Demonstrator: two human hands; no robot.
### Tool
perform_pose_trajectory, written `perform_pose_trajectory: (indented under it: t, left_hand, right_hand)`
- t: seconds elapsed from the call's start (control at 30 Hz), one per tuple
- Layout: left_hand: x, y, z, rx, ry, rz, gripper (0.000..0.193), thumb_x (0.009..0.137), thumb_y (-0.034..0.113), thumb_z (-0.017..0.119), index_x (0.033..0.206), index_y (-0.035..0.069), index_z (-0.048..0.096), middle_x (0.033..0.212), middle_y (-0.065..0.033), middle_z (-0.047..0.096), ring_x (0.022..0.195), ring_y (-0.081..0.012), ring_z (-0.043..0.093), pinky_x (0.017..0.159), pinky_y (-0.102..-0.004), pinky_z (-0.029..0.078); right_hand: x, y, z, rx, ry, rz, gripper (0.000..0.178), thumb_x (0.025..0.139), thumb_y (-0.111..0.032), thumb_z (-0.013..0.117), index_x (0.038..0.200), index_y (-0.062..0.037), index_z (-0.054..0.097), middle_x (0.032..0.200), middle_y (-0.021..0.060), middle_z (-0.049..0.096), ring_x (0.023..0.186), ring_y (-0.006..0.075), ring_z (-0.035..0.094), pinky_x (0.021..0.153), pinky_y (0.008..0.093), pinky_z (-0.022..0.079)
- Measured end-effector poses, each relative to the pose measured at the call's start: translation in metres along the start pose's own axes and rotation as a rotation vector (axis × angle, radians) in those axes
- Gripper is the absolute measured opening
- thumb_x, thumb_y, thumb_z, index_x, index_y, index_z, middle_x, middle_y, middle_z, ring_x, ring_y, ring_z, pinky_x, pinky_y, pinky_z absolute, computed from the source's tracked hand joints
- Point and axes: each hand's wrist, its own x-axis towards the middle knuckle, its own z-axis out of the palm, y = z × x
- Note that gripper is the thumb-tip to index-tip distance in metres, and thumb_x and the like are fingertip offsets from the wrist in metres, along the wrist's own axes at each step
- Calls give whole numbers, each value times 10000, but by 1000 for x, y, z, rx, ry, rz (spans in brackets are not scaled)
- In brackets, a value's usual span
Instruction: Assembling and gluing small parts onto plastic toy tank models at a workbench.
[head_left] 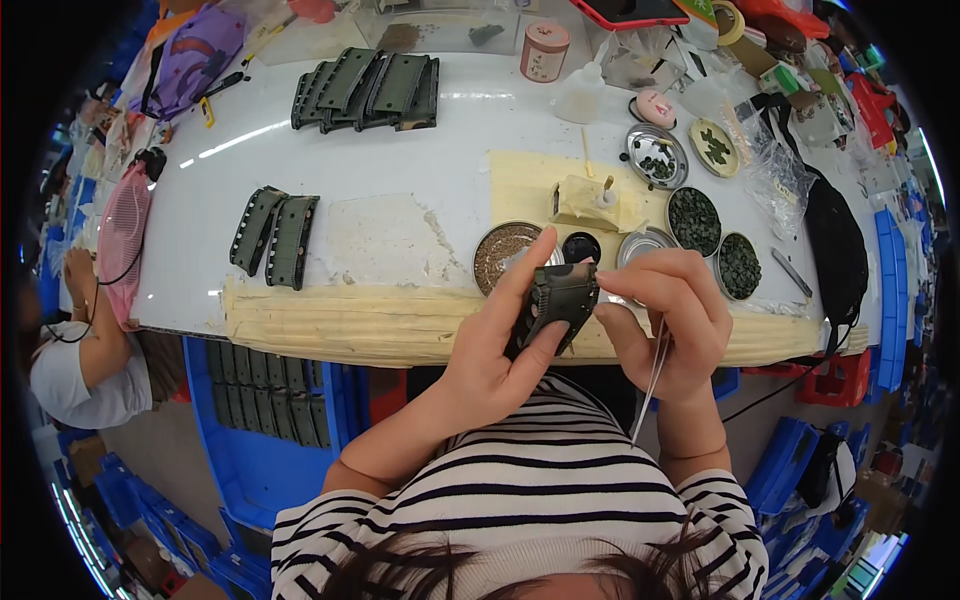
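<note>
My left hand (485, 365) is closed around a dark green and brown camouflage-patterned part (560, 300), held tilted above the table's near edge. My right hand (690, 325) grips metal tweezers (652, 385), their thin end pointing down toward my striped shirt. Its thumb and index fingertip are at the part's right edge; whether they pinch something small there I cannot tell. Just beyond the part are a round tin of brown grains (492, 262) and a small black round dish (581, 247). Two tins of small dark green pieces, one larger (693, 222) and one smaller (738, 267), stand beyond my right hand.
Similar green parts lie in a pair (292, 240) and a stack (375, 88) on the white table, others in a blue crate (230, 470) below left. A tape-wrapped block (590, 203) stands mid-table. Another person's arm (100, 340) shows at far left, a black bag (838, 240) at right.
</note>
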Motion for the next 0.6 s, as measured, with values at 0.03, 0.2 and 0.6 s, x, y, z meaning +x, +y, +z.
perform_pose_trajectory:
  t: [0.03,0.2,0.6]
  left_hand:
    - [-1,-2,-1,-115,-17,-43,624,902,-36,505,1458,-32,222,1273,-178,542,1084,-213,588,949,-265,422]
    - [1,-2,-4,-442,-48,-106,551,920,-56,474,1434,-15,280,1314,-158,513,1141,-193,550,1000,-295,397]
    - [5,1,-8,-480,1,-155,490,930,-29,478,1397,-22,328,1254,-208,552,1098,-215,583,967,-335,442]
  right_hand:
    - [0,-1,-2,-6,0,8,298,637,-52,794,913,-39,681,795,87,614,666,213,595,562,289,474]
    - [-5,2,-5,0,33,53,274,654,-27,782,910,-32,683,796,91,606,657,206,588,563,286,467]
    - [8,27,-13,-81,142,157,171,759,33,701,922,-21,697,743,42,566,567,94,465,484,225,342]
